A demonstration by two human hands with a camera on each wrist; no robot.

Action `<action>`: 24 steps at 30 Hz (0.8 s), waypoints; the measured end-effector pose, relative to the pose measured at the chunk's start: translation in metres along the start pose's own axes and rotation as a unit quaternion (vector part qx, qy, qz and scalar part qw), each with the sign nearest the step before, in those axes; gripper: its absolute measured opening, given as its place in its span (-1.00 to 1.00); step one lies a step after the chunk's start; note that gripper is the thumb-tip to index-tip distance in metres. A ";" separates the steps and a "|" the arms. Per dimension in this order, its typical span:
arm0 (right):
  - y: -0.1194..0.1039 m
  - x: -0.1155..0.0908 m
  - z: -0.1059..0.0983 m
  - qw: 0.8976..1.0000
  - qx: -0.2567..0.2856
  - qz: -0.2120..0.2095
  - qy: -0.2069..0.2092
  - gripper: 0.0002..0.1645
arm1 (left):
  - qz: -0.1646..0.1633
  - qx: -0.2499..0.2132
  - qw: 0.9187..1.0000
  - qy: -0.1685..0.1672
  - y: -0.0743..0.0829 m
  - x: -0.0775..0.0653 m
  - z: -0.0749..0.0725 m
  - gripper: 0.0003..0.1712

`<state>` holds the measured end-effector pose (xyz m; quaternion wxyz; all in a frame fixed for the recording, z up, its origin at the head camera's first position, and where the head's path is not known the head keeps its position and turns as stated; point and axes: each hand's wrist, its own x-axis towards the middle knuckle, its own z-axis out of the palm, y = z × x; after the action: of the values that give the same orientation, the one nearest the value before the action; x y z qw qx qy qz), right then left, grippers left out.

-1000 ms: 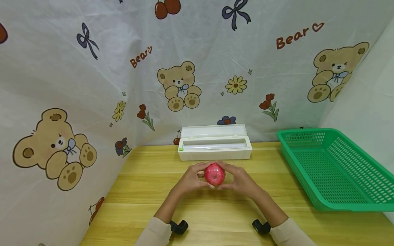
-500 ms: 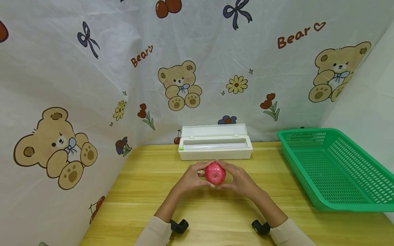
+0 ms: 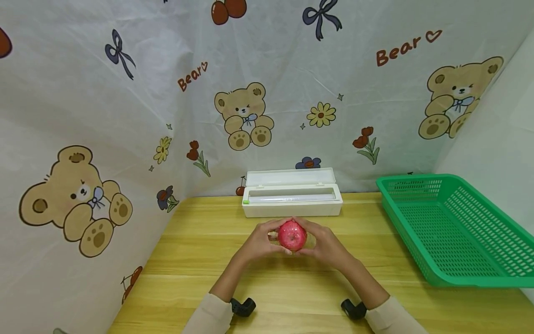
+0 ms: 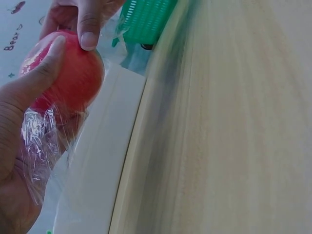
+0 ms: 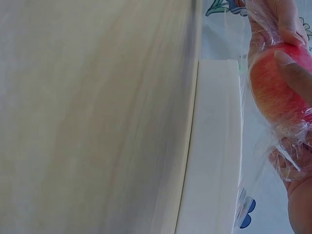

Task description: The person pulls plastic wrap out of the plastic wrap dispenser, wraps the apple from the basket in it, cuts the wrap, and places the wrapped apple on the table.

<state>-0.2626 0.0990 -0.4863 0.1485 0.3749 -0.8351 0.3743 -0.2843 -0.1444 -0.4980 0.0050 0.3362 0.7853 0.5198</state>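
A red apple (image 3: 292,235) is held between both hands above the table. Clear cling film (image 4: 39,146) wraps its underside in the left wrist view, and loose film (image 5: 291,146) bunches below it in the right wrist view. My left hand (image 3: 257,242) grips the apple's left side, its thumb lying along the fruit. From the other side my right hand (image 3: 327,243) curls round it, thumb pressing on the skin. The two hands' fingertips nearly meet at the far side. Fingers beneath the apple are partly covered by film.
Behind the hands stands a white cling film box (image 3: 292,208), lid raised, with a roll inside. To the right is a green plastic basket (image 3: 442,273). The wooden table (image 3: 200,260) ends at a cloth backdrop printed with bears (image 3: 246,120).
Both thumbs have shifted slightly closer together at the apple's near side. The hands keep their hold, and the box and basket stay put.
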 end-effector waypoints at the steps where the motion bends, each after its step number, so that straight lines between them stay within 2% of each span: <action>1: 0.000 0.000 0.000 1.000 0.008 0.001 0.000 0.10 | -0.001 0.002 1.000 -0.001 0.000 0.000 0.000 0.03; 6: 0.002 0.001 -0.001 0.999 0.033 0.002 -0.001 0.05 | -0.005 0.001 1.000 -0.005 0.001 0.001 0.001 0.01; 19: 0.004 0.001 -0.003 0.999 0.026 0.019 0.008 0.04 | -0.018 0.009 1.000 -0.013 0.004 0.001 0.003 0.04; 24: 0.006 0.001 -0.003 0.999 0.030 0.025 0.009 0.00 | -0.016 0.027 0.999 -0.013 0.004 0.000 0.003 0.04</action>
<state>-0.2674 0.1033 -0.4866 0.1348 0.3551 -0.8311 0.4062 -0.2810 -0.1410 -0.4964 0.0147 0.3308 0.8040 0.4940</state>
